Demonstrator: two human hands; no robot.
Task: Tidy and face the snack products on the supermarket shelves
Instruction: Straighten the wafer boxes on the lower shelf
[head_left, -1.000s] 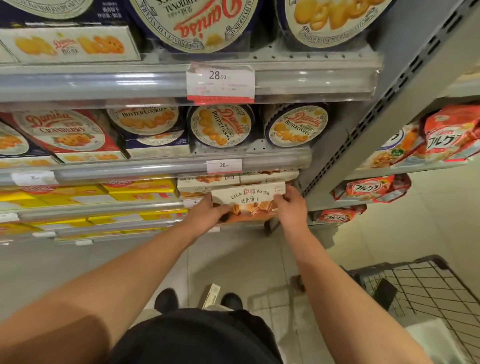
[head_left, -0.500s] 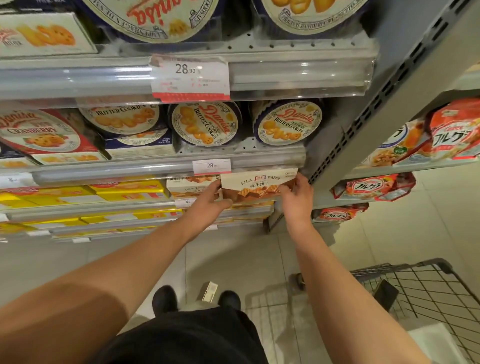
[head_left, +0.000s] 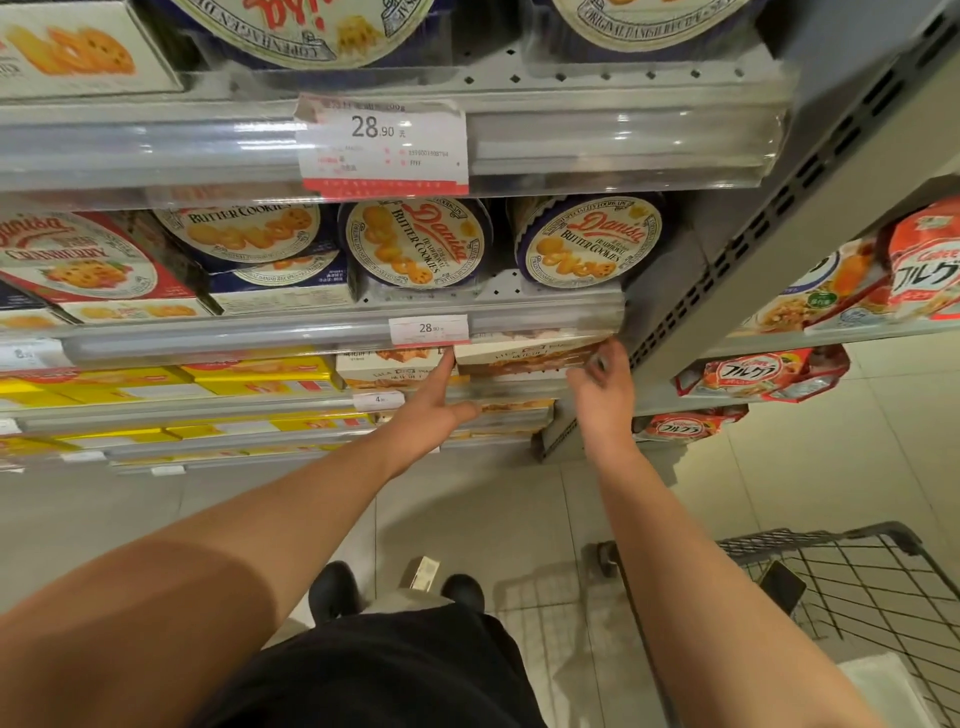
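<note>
Shoes (head_left: 332, 587) and a small box on the floor (head_left: 423, 571) sit nearest, a wire cart (head_left: 852, 577) to the right, and both forearms reach up to the wafer shelf. Seating the wafer box (head_left: 524, 353) well probably means sliding it level under the price rail, snug beside its neighbouring wafer box (head_left: 389, 364), printed front square to the aisle and flush with the shelf edge (head_left: 457, 397). Left hand (head_left: 434, 410) lies flat with straight fingers touching the box's left end, holding nothing; right hand (head_left: 602, 387) has loosely curled fingers at the box's right end, though whether it grips or only touches I cannot tell; butter-cookie tins (head_left: 415, 244) stand above.
</note>
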